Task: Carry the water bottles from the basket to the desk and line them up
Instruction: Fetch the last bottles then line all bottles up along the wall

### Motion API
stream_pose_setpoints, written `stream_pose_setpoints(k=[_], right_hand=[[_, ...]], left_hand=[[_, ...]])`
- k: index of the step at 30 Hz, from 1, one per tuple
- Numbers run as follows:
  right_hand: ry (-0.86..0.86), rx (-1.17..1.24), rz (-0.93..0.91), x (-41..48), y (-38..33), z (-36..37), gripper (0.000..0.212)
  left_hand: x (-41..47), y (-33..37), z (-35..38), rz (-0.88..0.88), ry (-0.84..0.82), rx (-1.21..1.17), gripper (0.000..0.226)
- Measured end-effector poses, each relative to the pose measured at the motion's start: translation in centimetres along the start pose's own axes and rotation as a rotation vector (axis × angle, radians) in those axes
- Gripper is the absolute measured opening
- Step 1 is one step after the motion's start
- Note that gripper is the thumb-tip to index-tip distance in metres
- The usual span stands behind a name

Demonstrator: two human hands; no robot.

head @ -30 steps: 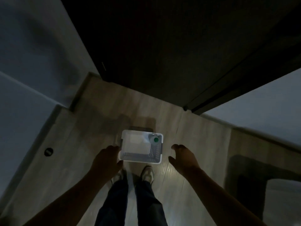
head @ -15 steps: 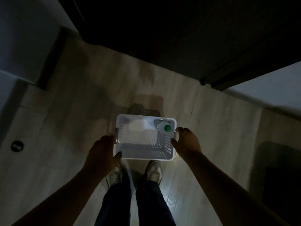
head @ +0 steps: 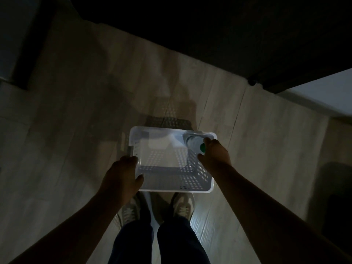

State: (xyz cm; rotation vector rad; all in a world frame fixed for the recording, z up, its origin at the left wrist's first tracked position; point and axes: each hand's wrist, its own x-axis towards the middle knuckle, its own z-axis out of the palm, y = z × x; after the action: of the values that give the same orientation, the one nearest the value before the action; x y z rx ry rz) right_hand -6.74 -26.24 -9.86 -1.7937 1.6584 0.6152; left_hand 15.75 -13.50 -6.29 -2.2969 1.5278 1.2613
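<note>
1. Basket (head: 171,128) — white, perforated — stands on the floor (head: 85,111), just ahead of the person's shoes (head: 182,206).
2. One bottle (head: 192,142) stands upright in the basket's far right corner, green cap (head: 202,148) up.
3. Left hand (head: 122,176): grip closed on the basket's left rim, thumb inside.
4. Right hand (head: 215,155): fingers and thumb flank the cap. In the dim light, cannot tell whether the grip is closed on it.

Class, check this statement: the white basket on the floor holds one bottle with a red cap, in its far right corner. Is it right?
Not quite: the head view shows a green cap, not red. The rest holds: one bottle in the white basket's far right corner, on the floor.
</note>
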Motion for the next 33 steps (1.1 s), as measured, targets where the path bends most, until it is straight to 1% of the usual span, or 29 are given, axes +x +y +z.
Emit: stream_pose_setpoints(k=[2, 4, 8, 12, 15, 20, 24, 27, 33], right_hand=[[0.011, 0.011, -0.006, 0.5, 0.0, 0.3, 0.054], [0.040, 0.040, -0.003, 0.9, 0.0, 0.2, 0.047], [0.076, 0.109, -0.012, 1.1, 0.0, -0.1, 0.038], [0.092, 0.083, -0.070, -0.3, 0.0, -0.9, 0.041], [0.099, 0.097, -0.074, -2.2, -0.1, -2.2, 0.041], [0.166, 0.170, -0.075, -7.1, -1.5, -5.6, 0.028], [0.251, 0.242, -0.083, -12.1, -3.2, -9.6, 0.030], [0.302, 0.296, -0.108, -16.2, -4.5, -13.0, 0.036], [0.434, 0.392, -0.203, -24.7, -6.6, -20.8, 0.032]], left_hand=[[0.2, -0.2, 0.3, -0.018, -0.026, 0.005, 0.046], [0.4, -0.4, 0.4, -0.025, -0.046, -0.002, 0.044], [0.5, -0.6, -0.1, 0.002, -0.047, 0.019, 0.042], [0.1, -0.5, -1.1, 0.015, -0.055, 0.029, 0.037], [-0.7, 0.2, -2.4, 0.018, -0.077, 0.035, 0.036], [-3.3, 2.7, -5.6, -0.014, -0.127, 0.067, 0.041], [-6.7, 5.0, -9.4, 0.001, -0.150, 0.024, 0.039], [-10.1, 6.3, -12.5, 0.049, -0.108, 0.014, 0.038], [-17.0, 8.9, -19.4, 0.088, -0.004, -0.015, 0.042]])
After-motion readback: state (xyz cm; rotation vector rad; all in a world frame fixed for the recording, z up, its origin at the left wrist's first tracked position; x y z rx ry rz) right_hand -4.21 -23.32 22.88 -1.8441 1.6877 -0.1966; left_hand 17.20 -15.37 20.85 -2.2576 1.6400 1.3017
